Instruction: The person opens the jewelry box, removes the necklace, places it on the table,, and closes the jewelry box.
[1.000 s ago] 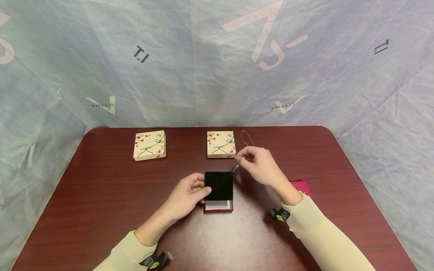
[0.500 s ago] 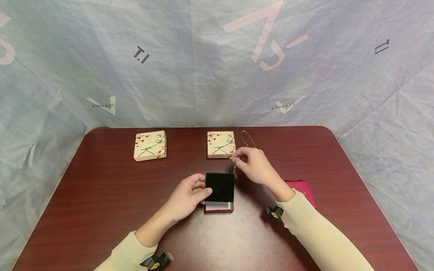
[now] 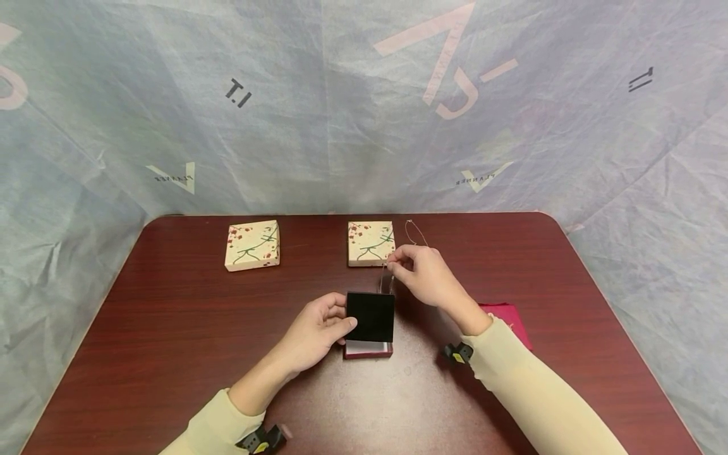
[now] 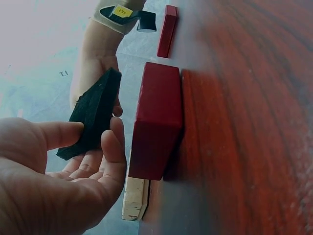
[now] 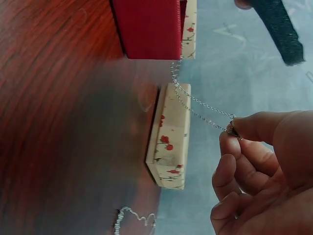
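Note:
Thumb and fingers of my left hand [image 3: 315, 332] pinch the left edge of a square black foam pad [image 3: 371, 317]. The pad is held above a small red box [image 4: 159, 107], whose white inside shows at the near edge. Between thumb and forefinger, my right hand [image 3: 426, 278] pinches the end of a thin silver chain [image 5: 205, 105]. That chain hangs down just beyond the pad's far edge; its lower end is hidden behind the red box in the right wrist view. A second chain [image 5: 117, 223] lies on the table behind the right hand.
Two cream boxes with a red flower print stand at the back, a left one [image 3: 252, 245] and a middle one [image 3: 371, 243]. A flat red piece [image 3: 506, 316] lies partly under the right forearm. The wooden table [image 3: 170, 328] ends at a grey cloth backdrop.
The right hand has moved left with the chain, which now hangs at the pad's far edge rather than its right corner. The left hand and pad have shifted very slightly nearer.

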{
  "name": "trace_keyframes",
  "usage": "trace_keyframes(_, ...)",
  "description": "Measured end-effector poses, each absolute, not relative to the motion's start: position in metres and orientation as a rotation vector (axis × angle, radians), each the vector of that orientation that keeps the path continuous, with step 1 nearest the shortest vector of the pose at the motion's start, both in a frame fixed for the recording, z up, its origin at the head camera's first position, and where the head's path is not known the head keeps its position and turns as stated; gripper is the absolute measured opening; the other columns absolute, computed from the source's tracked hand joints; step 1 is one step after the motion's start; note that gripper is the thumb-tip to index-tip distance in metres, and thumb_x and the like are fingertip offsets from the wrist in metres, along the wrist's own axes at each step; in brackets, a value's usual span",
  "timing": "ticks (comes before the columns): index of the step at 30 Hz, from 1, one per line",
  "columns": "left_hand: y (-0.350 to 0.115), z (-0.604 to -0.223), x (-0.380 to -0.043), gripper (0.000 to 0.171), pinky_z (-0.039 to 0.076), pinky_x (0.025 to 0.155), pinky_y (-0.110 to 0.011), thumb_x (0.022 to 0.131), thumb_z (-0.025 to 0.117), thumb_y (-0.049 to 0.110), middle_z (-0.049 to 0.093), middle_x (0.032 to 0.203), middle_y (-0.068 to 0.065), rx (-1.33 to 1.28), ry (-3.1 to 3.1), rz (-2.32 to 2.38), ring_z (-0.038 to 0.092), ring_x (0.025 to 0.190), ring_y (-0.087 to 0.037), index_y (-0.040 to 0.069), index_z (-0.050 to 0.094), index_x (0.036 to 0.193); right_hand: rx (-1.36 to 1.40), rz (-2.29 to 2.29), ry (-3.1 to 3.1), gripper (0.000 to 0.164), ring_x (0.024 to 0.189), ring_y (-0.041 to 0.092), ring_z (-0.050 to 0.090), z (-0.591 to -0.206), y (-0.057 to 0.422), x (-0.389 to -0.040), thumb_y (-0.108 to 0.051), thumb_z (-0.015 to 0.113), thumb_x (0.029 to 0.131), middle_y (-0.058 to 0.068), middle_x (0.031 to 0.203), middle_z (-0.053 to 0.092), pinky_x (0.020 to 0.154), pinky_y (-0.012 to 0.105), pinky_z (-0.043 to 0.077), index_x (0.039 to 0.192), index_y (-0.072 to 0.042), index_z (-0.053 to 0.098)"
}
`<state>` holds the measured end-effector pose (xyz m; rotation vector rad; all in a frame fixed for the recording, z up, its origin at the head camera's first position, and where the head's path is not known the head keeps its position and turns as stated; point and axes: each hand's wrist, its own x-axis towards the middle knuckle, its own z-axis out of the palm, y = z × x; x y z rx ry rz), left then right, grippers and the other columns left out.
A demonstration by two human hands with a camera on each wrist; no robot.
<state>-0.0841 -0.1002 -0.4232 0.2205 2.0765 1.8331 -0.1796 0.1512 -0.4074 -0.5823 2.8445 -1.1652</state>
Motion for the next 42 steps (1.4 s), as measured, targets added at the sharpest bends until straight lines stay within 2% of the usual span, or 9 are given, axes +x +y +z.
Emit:
trace_keyframes(5,-0.101,-0.424,-0.084,0.043,0.059,0.073,-0.031,0.102,0.067,0.005,0.068,0.113,-0.018,0.206,2.084,1.828,0.068,0.081,-0.028,-0.013,0.050,0.137,-0.627,-1.157,2.855,0.006,0.080,0.015,0.062,-0.398,0.153,-0.176,-0.013,0.073,0.100,-0.005,0.090,0.073,0.074,0.034,0.051,0.103,-0.011,0.078)
trace_keyframes(16,-0.101,-0.427,-0.085,0.034,0.058,0.071,-0.030,0.101,0.067,0.005,0.068,0.104,-0.013,0.218,2.082,1.837,0.067,0.078,-0.028,-0.010,0.054,0.129,-0.683,-1.208,2.778,0.009,0.075,0.015,0.060,-0.369,0.160,-0.167,-0.011,0.072,0.100,-0.004,0.091,0.074,0.069,0.031,0.050,0.105,-0.010,0.079)
trace_keyframes(24,-0.101,-0.426,-0.083,0.040,0.058,0.070,-0.031,0.101,0.067,0.006,0.067,0.107,-0.014,0.199,2.090,1.826,0.065,0.074,-0.024,-0.011,0.052,0.134,-0.679,-1.282,2.697,0.007,0.062,0.015,0.061,-0.347,0.166,-0.162,-0.012,0.073,0.100,0.002,0.086,0.072,0.059,0.030,0.050,0.103,-0.013,0.079)
trace_keyframes(31,-0.101,-0.425,-0.084,0.041,0.058,0.071,-0.031,0.102,0.067,0.006,0.068,0.110,-0.016,0.185,2.112,1.804,0.065,0.073,-0.023,-0.011,0.052,0.136,-0.605,-1.268,2.706,0.009,0.068,0.021,0.064,-0.329,0.173,-0.159,-0.015,0.072,0.100,-0.002,0.087,0.074,0.060,0.032,0.050,0.102,-0.020,0.079)
trace_keyframes(35,-0.101,-0.424,-0.084,0.043,0.058,0.070,-0.032,0.102,0.067,0.007,0.069,0.111,-0.016,0.188,2.109,1.807,0.065,0.072,-0.023,-0.012,0.051,0.137,-0.579,-1.261,2.716,0.008,0.070,0.023,0.064,-0.320,0.179,-0.160,-0.017,0.073,0.100,0.000,0.088,0.074,0.061,0.032,0.049,0.103,-0.021,0.080)
trace_keyframes(42,-0.101,-0.425,-0.083,0.043,0.057,0.070,-0.031,0.101,0.067,0.007,0.068,0.110,-0.015,0.187,2.104,1.815,0.064,0.071,-0.022,-0.012,0.051,0.136,-0.569,-1.265,2.743,0.007,0.084,0.023,0.067,-0.303,0.188,-0.158,-0.023,0.074,0.101,-0.001,0.095,0.075,0.075,0.032,0.052,0.105,-0.021,0.080)
